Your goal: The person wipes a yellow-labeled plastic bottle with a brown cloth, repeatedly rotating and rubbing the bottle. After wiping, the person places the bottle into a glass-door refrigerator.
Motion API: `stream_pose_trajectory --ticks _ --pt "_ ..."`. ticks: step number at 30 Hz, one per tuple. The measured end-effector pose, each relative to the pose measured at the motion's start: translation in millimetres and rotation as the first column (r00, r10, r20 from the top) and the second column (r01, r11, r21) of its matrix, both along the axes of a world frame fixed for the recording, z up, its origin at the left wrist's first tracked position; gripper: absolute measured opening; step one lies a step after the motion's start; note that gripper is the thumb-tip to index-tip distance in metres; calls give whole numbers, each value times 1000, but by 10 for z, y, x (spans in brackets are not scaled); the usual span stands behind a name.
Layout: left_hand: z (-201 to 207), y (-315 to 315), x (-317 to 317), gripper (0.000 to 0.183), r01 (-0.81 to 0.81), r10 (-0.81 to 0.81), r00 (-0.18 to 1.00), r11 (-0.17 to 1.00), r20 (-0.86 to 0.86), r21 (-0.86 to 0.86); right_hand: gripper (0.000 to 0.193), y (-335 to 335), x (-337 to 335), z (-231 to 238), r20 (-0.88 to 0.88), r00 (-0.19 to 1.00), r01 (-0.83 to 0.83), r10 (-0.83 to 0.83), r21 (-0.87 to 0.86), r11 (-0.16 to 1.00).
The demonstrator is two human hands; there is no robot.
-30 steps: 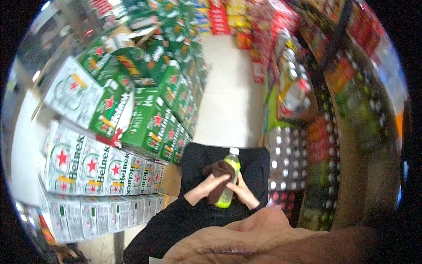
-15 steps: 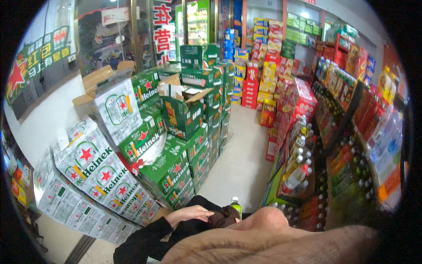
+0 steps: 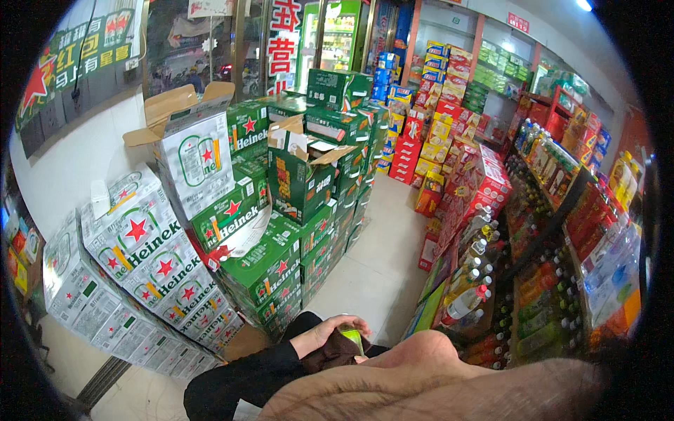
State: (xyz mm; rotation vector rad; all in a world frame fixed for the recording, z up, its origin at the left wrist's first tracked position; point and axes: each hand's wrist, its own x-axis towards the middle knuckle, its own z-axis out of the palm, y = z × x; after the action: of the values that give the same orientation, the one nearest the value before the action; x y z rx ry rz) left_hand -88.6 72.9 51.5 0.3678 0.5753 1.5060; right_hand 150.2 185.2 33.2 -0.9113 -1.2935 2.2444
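My left hand (image 3: 330,332) reaches in from the lower left in a black sleeve (image 3: 242,375). Its fingers are bent round the top of a small bottle (image 3: 352,336) with a yellow-green label or contents. The fingers cover the bottle's cap. A dark brown cloth (image 3: 335,353) wraps the bottle's lower part, under my left palm. Of my right hand, only a fingertip-sized patch of skin (image 3: 360,359) shows at the cloth's lower edge. The rest of it is hidden, so its grip cannot be made out.
Green beer cartons (image 3: 277,259) and white ones (image 3: 165,259) are stacked to the left, one carton (image 3: 302,172) with open flaps. A tile aisle (image 3: 372,266) runs ahead. Bottle shelves (image 3: 533,274) line the right, with red boxes (image 3: 477,182) beyond.
My left hand has moved from pinching the brown cloth beside the bottle to closing over the bottle's top. The bottle has shifted left and its cap is now covered. The view has turned slightly.
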Motion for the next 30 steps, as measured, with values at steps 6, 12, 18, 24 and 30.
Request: stream_pose_trajectory --ticks 6,12,18,24,30 --pt "154 24 -19 29 -74 74 996 997 -50 2 48 251 311 65 -28 998 67 -65 78 995" --pt "161 -5 -266 25 -201 206 960 978 -191 50 47 228 289 -45 -42 999 10 -5 121 993" --pt "301 -12 -371 26 -269 304 874 952 -378 144 50 -129 -124 -619 0 996 -89 92 228 969" --pt "287 98 -429 19 -353 388 835 922 -390 160 46 52 -108 54 15 998 49 -60 405 913" --pt "89 262 -86 21 -391 392 827 916 -404 89 73 -226 -532 892 43 985 -100 168 932 347"
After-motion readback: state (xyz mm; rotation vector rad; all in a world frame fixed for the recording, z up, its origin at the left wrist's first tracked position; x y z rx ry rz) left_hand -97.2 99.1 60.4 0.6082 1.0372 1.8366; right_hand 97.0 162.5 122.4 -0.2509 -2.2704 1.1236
